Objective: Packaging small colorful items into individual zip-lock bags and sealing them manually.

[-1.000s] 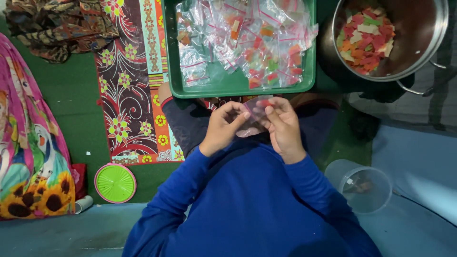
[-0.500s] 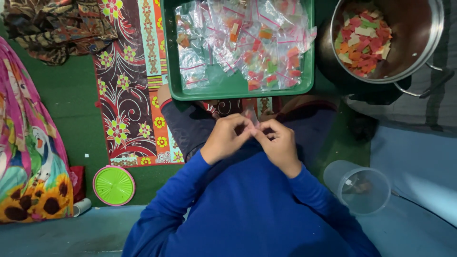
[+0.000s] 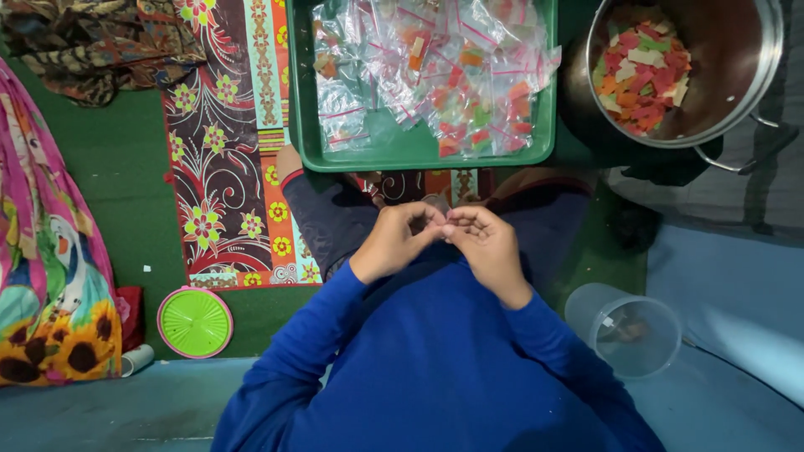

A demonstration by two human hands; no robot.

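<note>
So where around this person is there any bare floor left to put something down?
Bare green floor lies left of the patterned floral mat, down to the round green lid. A bare blue surface lies right of the clear plastic cup. The green plastic tray is crowded with small clear bags, with the steel pot beside it.

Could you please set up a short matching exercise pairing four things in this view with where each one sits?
Things:
1. green tray
2. steel pot
3. clear plastic cup
4. round green lid

Places:
A. lower left, on the green floor
B. top right, holding coloured pieces
C. top centre, holding small clear bags
D. lower right, beside the right arm

Pairs: 1-C, 2-B, 3-D, 4-A
</note>
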